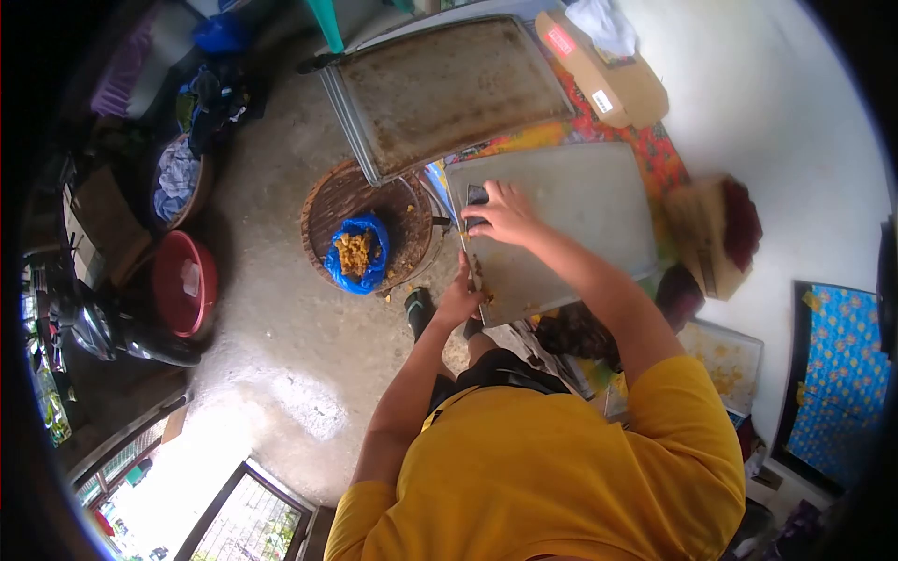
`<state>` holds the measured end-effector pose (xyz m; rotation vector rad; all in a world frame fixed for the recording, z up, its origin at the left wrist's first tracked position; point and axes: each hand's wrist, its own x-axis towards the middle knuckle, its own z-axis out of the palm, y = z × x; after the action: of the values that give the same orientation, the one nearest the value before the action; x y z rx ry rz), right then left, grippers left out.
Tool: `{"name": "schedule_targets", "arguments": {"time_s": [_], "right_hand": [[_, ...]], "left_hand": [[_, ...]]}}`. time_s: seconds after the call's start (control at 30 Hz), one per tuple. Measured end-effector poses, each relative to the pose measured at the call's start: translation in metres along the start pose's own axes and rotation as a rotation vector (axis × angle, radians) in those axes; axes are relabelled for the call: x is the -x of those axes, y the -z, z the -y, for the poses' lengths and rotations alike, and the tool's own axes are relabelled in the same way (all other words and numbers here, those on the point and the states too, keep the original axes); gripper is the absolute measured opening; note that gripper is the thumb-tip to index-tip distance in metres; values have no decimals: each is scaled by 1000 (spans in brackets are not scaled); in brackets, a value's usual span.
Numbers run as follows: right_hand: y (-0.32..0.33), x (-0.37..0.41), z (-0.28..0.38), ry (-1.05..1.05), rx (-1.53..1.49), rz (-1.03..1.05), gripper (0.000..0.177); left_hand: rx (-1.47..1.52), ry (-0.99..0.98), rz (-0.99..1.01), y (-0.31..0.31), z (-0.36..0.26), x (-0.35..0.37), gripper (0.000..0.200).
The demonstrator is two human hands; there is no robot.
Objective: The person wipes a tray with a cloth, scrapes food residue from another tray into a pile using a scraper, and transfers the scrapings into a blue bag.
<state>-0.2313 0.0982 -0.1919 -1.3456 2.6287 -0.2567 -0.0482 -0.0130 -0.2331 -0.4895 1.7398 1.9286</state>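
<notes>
A flat grey metal tray lies in front of me, with yellowish-brown crumbs along its near left corner. My right hand is over the tray's left side, its fingers closed on a small dark rectangular block pressed near the edge. My left hand grips the tray's left edge closer to my body, with the fingers partly hidden. To the left, a blue plastic bag holding brownish-yellow scraps sits on a round brown stand.
A stack of browned metal trays lies beyond, on a flowered cloth. A cardboard box is at the back right, and another box stands by the white wall. A red basin and a laundry basket stand at left.
</notes>
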Motion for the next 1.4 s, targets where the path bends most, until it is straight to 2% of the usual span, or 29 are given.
{"name": "schedule_targets", "arguments": {"time_s": [0.07,0.17,0.2,0.3,0.43,0.6,0.7,0.73,0.83,0.87,1.0,1.23,1.27,1.37,1.4], "right_hand": [[-4,-2,-5,25,-17,-22,35],[-5,-31,-22,-163,-16,-170,35],[-2,-37,-21,-130,41,-265,35],[7,-21,-12,-106,-4,-74,35],[-10,4,-2,34,13,-45,36],[-9,-45,-22,-135,49,-308,37],[-6,-33,-18,-97,26,-266,36],[-3,-22,-10,-93,12,-135,35],[-3,-9,-3,-81,18,-41,34],[-4,-22,-8,-42,52,-83,33],[-6,-41,-16,-137,43,-266,33],[-6,-5,-4,9,-11,-65,30],[-7,-13,-7,-8,-13,-86,31],[-6,-52,-27,-133,97,-326,35],[-6,-63,-31,-176,67,-288,36]], "left_hand": [[20,-8,4,1,-2,0,103],[1,1,1,0,-2,-1,103],[-16,10,0,1,-1,-1,103],[-18,-10,17,2,5,-2,100],[0,-25,0,0,0,-1,99],[-8,-17,-8,0,-1,-1,98],[-47,-33,-17,1,4,0,98],[-47,-48,-27,0,4,-1,98],[-12,-23,-14,1,2,-1,98],[7,-24,-11,-1,2,-2,98],[40,-34,2,0,-1,1,98],[-45,12,-2,2,-11,6,98],[-31,11,-1,1,-11,5,98],[-8,3,-4,2,-9,3,98],[-8,-3,-9,1,-9,3,97]]}}
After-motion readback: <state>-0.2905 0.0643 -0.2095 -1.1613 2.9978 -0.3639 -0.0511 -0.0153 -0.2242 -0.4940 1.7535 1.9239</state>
